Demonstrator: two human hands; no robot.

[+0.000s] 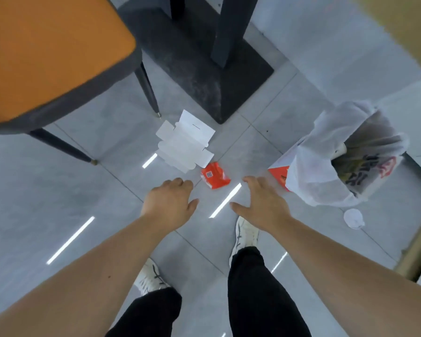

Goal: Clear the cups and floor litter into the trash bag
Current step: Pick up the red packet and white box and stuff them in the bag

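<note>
Both hands reach down over the grey tiled floor [58, 190], empty. The left hand [171, 203] has its fingers [180, 183] curled loosely inward and grips nothing; the right hand [263, 203] is spread open, thumb out to the side. Just beyond and between the two sets of fingertips lies a small orange wrapper [215, 178] on the floor. Farther out from the left fingers, touching the wrapper's far edge, lies a flattened white carton [185, 142]. To the right of the right hand sits the white trash bag [326, 181], its mouth open, with an orange box [281, 175] pressed against its near side. A crumpled white cup [353, 218] lies on the floor beside the bag, nearer the person.
</note>
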